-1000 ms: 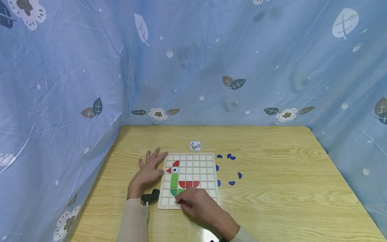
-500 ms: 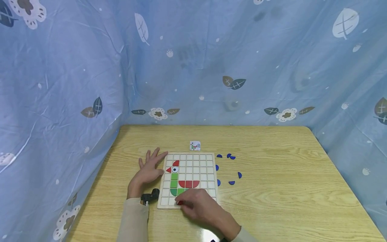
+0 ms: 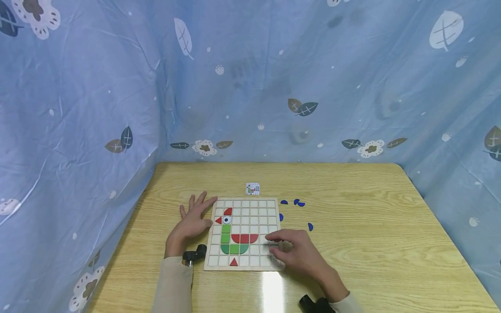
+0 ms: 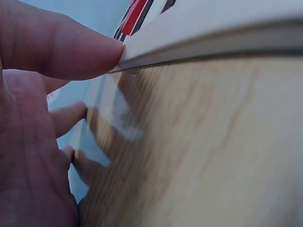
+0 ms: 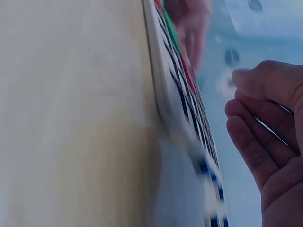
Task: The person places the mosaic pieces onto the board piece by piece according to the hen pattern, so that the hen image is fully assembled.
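A: where's the grid board [image 3: 254, 219] at?
B: flat on the table [image 3: 352, 195], left hand [image 3: 188, 224] touching its left edge, fingers spread wide. bottom row has a red triangle [image 3: 233, 262].
A: right hand [image 3: 299, 250]?
B: over its right side, thumb and index slightly apart.

Six red tiles [image 3: 244, 238], five green tiles [image 3: 225, 238], five blue tiles [image 3: 310, 227] show.
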